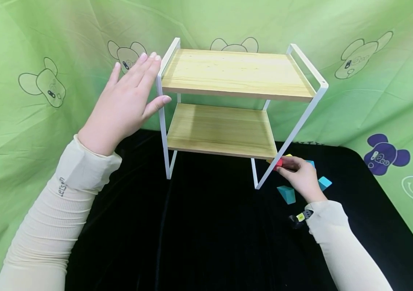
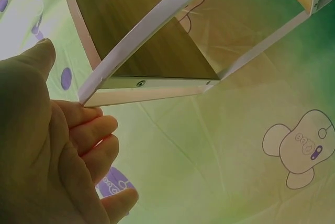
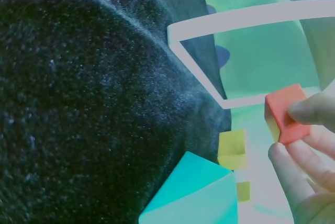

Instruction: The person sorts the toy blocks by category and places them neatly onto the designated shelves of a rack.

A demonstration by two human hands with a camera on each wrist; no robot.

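On the near right of the black bench (image 1: pixel 206 242), the right hand (image 1: pixel 301 176) pinches a red block (image 1: pixel 278 162) beside the shelf rack (image 1: pixel 235 105); keep that grip square, clear of the white leg. Farther left, the left hand (image 1: pixel 126 105) lies flat, fingers spread, against the rack's frame: press steadily.

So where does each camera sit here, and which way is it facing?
Head: worn on the head, looking forward and down at the shelf and black cloth; both hands and sleeves show.
Left wrist: looks up at the shelf's underside; left hand shows, fingers against the frame.
Right wrist: looks along the cloth; right hand pinches a red block.
Head and right wrist share the red block.
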